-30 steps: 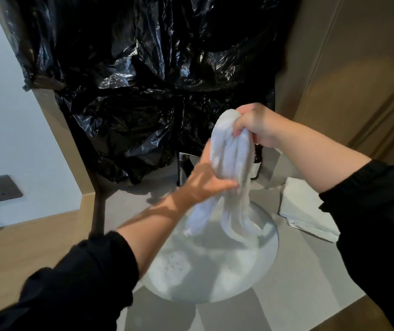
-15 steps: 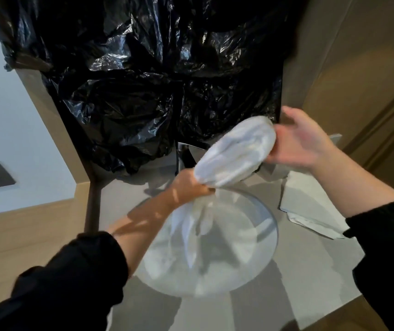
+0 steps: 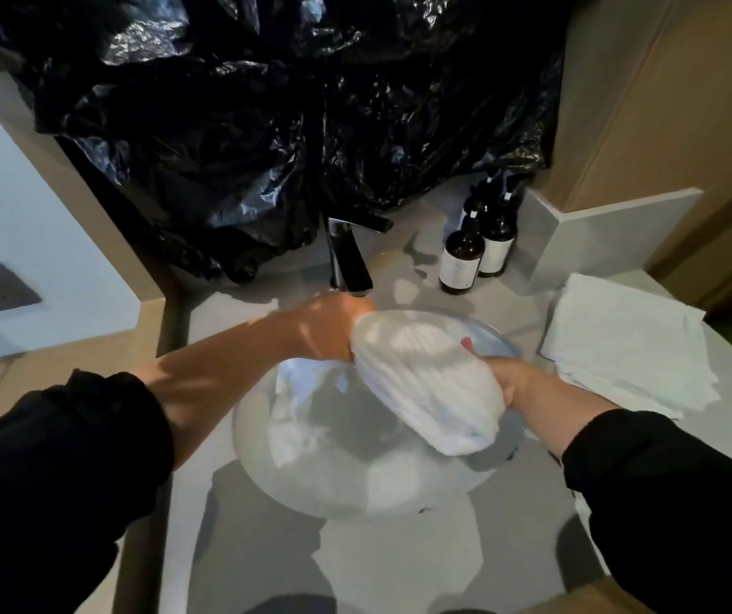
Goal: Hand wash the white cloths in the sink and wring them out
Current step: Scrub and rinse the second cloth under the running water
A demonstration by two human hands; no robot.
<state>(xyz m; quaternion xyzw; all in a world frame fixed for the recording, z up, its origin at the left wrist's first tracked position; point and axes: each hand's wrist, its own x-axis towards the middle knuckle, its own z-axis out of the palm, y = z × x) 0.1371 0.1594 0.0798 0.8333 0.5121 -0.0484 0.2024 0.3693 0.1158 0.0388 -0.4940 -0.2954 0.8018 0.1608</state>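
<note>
**What the view leaves unclear**

The white cloth (image 3: 426,383) is motion-blurred, and it covers most fingers of the right hand (image 3: 508,381). The left hand (image 3: 333,330) is smeared too, its fingertips lost behind the cloth. Labels on the bottles (image 3: 461,261) beyond the right hand are too small to read.

I see black long sleeves, loose and gathered at the cuffs, pushed up both forearms. My left hand (image 3: 328,325) and right hand (image 3: 510,378) are bare, no rings or watch showing.
</note>
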